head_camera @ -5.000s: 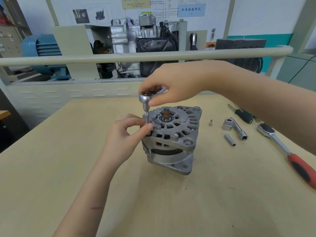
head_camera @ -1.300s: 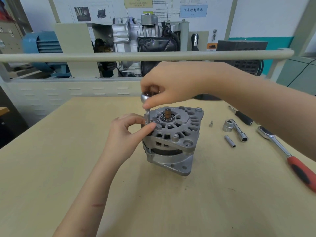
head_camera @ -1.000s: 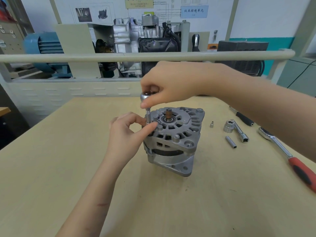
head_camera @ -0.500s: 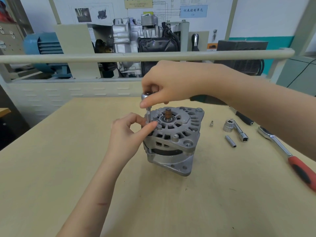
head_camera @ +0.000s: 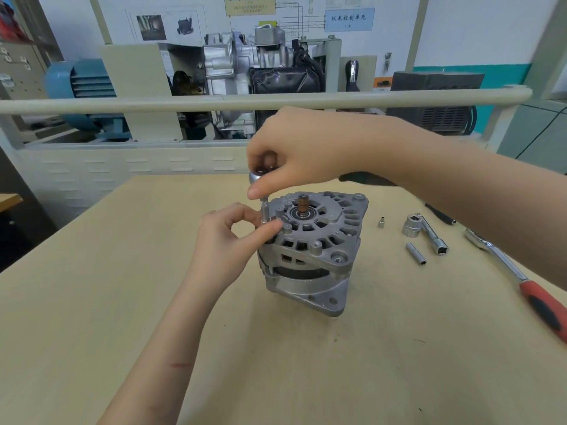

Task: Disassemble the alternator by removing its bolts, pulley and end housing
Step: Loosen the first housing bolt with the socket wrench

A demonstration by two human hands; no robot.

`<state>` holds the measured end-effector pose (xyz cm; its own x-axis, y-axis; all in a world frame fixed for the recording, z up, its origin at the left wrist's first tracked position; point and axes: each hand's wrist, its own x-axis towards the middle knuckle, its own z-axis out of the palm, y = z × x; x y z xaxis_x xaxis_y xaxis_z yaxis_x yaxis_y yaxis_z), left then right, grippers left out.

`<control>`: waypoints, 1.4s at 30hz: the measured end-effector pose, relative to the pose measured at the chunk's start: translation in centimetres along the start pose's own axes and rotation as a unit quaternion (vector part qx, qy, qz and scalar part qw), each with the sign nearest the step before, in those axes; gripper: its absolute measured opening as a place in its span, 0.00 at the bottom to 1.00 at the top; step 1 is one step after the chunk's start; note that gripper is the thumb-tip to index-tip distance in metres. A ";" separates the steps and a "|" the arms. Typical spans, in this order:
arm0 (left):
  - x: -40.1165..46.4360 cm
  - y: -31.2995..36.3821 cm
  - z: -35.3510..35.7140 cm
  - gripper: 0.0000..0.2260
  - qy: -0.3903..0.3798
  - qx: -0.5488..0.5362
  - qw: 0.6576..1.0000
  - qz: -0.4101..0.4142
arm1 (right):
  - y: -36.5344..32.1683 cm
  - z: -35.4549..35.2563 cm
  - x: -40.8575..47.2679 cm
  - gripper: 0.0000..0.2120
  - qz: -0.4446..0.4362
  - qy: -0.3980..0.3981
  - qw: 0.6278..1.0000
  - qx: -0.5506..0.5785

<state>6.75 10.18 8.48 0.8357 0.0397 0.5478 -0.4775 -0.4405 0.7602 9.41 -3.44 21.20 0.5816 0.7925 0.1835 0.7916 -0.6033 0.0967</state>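
Upright on the table (head_camera: 122,302), the alternator (head_camera: 310,253) loses a rim bolt: right hand (head_camera: 294,154) grips the driver (head_camera: 259,191), left hand (head_camera: 227,240) pinches its shaft; keeping it vertical should prevent slipping.

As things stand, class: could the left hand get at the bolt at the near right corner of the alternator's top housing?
Probably yes. That bolt sits uncovered, with nothing between it and the left hand, though that hand now pinches the driver shaft.
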 end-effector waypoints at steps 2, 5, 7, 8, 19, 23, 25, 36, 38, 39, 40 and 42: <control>0.1 0.0 -0.4 0.07 -0.046 -0.034 0.998 0.005 | 0.0 -0.1 -0.1 0.17 -0.002 0.004 1.000 0.014; 0.2 -0.1 -0.8 0.05 -0.093 -0.057 0.994 0.005 | 0.1 -0.2 -0.4 0.15 0.008 0.009 0.999 0.039; 0.2 -0.2 -0.7 0.05 -0.078 -0.047 0.996 0.006 | 0.2 -0.1 -0.6 0.15 0.011 0.012 0.998 0.057; 0.2 -0.2 -0.6 0.06 -0.069 -0.047 0.996 0.008 | 0.2 -0.1 -0.7 0.15 0.017 0.014 0.998 0.066; 0.0 -0.6 0.0 0.07 -0.029 -0.047 0.998 0.035 | 1.1 -0.6 -1.7 0.16 0.063 -0.059 0.991 0.098; 0.0 -0.8 0.3 0.10 0.005 -0.032 0.999 0.027 | 1.0 -0.5 -1.3 0.17 0.077 -0.045 0.993 0.076; 0.0 -0.7 0.4 0.12 0.008 -0.034 0.999 0.028 | 0.9 -0.4 -1.0 0.16 0.086 -0.042 0.993 0.075; 0.5 -0.6 -1.0 0.05 -0.106 -0.083 0.991 -0.009 | 0.7 -0.8 -0.8 0.13 0.015 -0.080 0.996 0.025; 0.5 -0.6 -0.7 0.07 -0.085 -0.073 0.994 -0.002 | 0.7 -0.7 -0.8 0.14 0.017 -0.075 0.997 0.018; 0.4 -0.7 -0.6 0.09 -0.070 -0.067 0.995 0.003 | 0.8 -0.6 -0.8 0.14 0.022 -0.066 0.997 0.016; 0.3 -0.7 -0.4 0.10 -0.054 -0.062 0.997 0.008 | 0.8 -0.6 -0.8 0.15 0.025 -0.056 0.998 0.014; 0.3 -0.7 -0.1 0.11 -0.025 -0.048 0.998 0.020 | 0.8 -0.6 -0.9 0.17 0.033 -0.042 0.999 0.009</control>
<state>7.33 10.56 8.09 0.8265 -0.0224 0.5625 -0.5329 -0.3533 0.7689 9.45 -4.69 21.73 0.6453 0.7565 0.1062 0.7541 -0.6530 0.0702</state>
